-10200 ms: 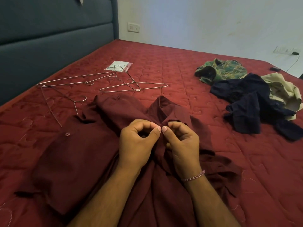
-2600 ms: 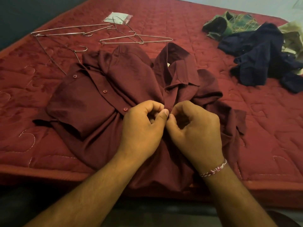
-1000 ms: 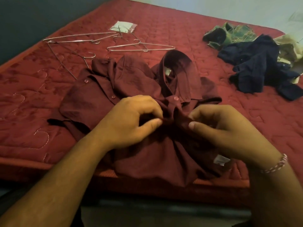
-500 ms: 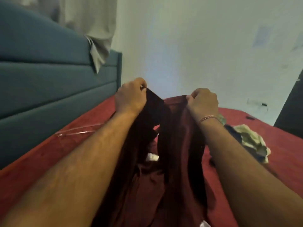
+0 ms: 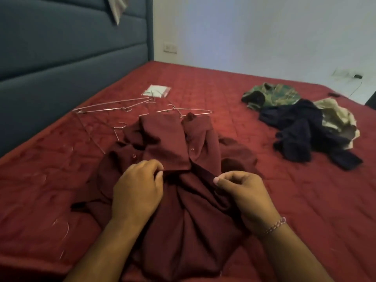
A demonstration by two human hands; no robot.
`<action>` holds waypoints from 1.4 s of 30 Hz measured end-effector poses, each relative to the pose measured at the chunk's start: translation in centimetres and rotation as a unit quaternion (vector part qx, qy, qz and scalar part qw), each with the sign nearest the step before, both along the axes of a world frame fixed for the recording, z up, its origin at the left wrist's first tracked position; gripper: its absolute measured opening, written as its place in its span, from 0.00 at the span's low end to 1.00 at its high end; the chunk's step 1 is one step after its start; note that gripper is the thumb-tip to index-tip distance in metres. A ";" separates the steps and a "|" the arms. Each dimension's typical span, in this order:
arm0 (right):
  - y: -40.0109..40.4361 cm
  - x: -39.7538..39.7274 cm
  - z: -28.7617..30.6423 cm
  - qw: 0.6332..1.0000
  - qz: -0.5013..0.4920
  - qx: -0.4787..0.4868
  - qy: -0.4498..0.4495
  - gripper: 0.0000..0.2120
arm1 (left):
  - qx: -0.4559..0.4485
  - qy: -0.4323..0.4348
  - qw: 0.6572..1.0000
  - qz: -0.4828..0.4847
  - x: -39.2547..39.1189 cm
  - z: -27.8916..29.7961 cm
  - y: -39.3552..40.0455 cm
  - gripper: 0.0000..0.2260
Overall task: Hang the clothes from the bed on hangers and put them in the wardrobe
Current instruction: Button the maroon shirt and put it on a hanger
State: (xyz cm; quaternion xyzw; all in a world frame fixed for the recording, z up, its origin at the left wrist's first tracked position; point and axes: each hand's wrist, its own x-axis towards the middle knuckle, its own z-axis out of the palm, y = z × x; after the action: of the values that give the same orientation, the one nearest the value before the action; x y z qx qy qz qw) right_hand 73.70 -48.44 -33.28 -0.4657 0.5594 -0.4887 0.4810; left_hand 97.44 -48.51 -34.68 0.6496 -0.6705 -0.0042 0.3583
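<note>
Nearest, both hands work the maroon shirt [image 5: 175, 147] lying crumpled on the bed [image 5: 284, 200]: the left hand [image 5: 137, 192] pinches the fabric at its front edge, and the right hand [image 5: 244, 195] curls round a fold beside it. Beyond the shirt lie several wire hangers [image 5: 130, 104], all bare. Farther right sits a pile of 3 more garments [image 5: 305, 123]. Judging by this, the task has barely begun: nothing is on a hanger, and no wardrobe is in view.
</note>
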 end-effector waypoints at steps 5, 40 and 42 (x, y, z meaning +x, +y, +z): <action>2.2 1.3 -1.7 0.990 0.044 0.034 -0.131 0.04 | -0.046 0.137 0.989 -0.034 -2.3 -0.4 2.0 0.11; 2.9 4.4 -1.9 0.983 0.033 -0.096 -0.155 0.06 | 0.150 0.682 0.709 -0.095 -5.0 0.1 4.0 0.17; 2.9 4.4 -2.2 0.986 0.028 -0.111 -0.119 0.08 | 0.150 0.698 0.693 -0.099 -5.2 0.2 4.0 0.17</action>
State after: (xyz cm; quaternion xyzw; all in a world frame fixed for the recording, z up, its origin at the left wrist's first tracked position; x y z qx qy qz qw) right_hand 78.13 -45.51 -35.53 -0.4705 0.4273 -0.5856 0.5030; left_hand 92.24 -44.53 -34.52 0.4349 -0.2786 -0.5925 0.6182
